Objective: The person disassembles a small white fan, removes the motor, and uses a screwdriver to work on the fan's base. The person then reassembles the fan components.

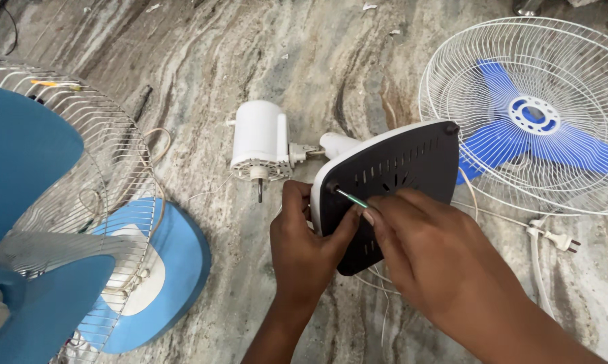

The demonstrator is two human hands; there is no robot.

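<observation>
Left hand (304, 243) steadies slotted black fan base (398, 175); right hand (418, 236) apparently drives thin screwdriver (351, 198).

Black slotted fan base (398, 182), white motor housing (259, 140), blue blades (573, 145), grey streaked floor (250, 54)

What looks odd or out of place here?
The white fan motor lies bare on the stone floor, without blades or guard. Its base is tipped up, underside showing, while its grille and blue blades lie apart.
</observation>
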